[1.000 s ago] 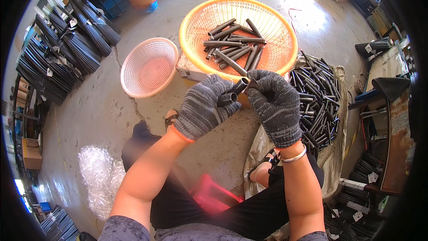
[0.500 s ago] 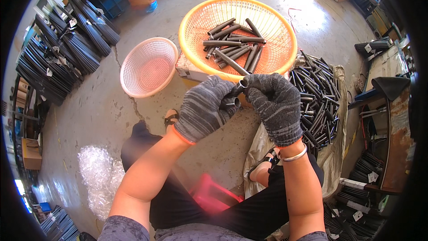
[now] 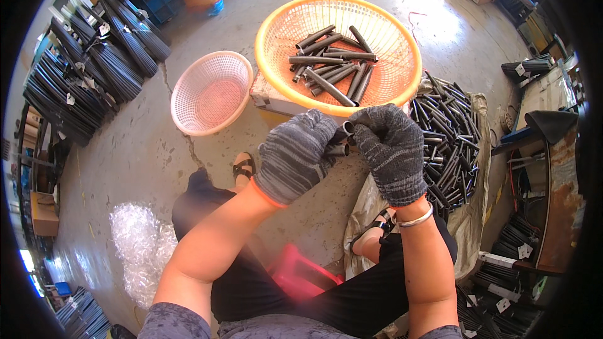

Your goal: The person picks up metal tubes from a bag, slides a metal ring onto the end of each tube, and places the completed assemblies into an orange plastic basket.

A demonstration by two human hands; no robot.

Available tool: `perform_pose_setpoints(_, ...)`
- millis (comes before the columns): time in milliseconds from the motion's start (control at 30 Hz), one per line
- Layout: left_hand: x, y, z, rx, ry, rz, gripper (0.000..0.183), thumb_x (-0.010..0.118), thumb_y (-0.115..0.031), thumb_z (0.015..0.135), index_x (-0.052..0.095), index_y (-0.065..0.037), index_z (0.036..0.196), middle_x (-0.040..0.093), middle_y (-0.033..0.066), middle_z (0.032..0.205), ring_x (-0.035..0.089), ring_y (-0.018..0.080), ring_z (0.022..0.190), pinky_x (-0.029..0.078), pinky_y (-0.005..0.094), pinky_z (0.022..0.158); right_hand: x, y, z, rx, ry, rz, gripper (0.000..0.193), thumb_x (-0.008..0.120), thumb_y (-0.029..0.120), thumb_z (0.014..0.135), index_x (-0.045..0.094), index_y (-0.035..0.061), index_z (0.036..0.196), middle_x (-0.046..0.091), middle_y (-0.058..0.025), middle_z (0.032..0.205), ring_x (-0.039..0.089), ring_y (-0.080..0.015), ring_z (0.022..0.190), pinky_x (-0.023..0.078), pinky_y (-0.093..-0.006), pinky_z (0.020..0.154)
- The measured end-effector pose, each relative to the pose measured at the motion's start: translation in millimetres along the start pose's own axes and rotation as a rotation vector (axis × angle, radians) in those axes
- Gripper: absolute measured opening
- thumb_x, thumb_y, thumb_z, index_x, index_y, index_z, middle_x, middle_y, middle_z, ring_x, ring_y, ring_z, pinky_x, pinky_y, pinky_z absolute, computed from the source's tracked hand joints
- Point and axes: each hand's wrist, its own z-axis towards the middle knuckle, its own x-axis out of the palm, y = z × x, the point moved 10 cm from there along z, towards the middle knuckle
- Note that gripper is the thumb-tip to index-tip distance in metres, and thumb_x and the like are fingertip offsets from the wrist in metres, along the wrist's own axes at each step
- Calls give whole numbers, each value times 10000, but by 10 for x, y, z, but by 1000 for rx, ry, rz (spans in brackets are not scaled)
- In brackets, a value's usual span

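Both my hands wear dark grey striped knit gloves and meet just below the front rim of an orange plastic basket. My left hand is closed around short dark metal tubes; two open round ends show at its fingertips, and the rest is hidden in the palm. My right hand is closed too, its thumb and fingers pinched at the end of the upper tube. Several similar dark tubes lie loosely in the orange basket.
A smaller pink basket stands left of the orange one, which rests on a box. To the right, many short tubes are heaped on a sack. Bundled long rods lean at the far left. Clear plastic wrap lies on the floor.
My left hand has shifted slightly right and turned a little, bringing the tube ends closer against my right fingers. Both hands keep their grip; the basket contents look unchanged.
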Motion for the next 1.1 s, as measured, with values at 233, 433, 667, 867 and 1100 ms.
perform_pose_setpoints(233,153,261,-57,-226,103,-468,381,723,-69,753,601,-48,1114,607,71,827,573,173,714,471,314,625,-46,79,57,-76,2,-115,73,661,1,771,610,25,818,613,-67,705,608,-155,651,485,-283,632)
perform_pose_setpoints(433,398,327,-161,-408,292,-908,427,634,3,835,551,-74,1246,649,2,967,538,54,685,465,223,575,-124,35,72,-62,-46,-5,69,658,1,786,598,23,810,633,-57,707,600,-116,623,485,-256,601)
perform_pose_setpoints(667,525,223,-219,-496,533,-966,376,603,-8,852,563,-54,1223,658,12,968,533,53,668,460,211,558,-183,-119,93,90,-50,213,64,650,-19,793,600,10,820,654,-64,742,621,-114,661,506,-249,614)
perform_pose_setpoints(867,621,314,-284,-482,571,-918,345,607,-30,848,573,-29,1191,662,32,971,582,86,795,496,241,701,-428,-125,156,145,-201,546,72,648,-39,783,614,-6,838,661,-101,779,643,-161,689,529,-259,648)
perform_pose_setpoints(1100,555,245,-224,-484,586,-932,340,623,-52,835,570,-21,1170,658,34,948,585,96,895,481,254,811,-539,-223,159,151,-267,757,104,635,-72,781,606,-6,855,654,-133,871,658,-222,755,569,-316,690)
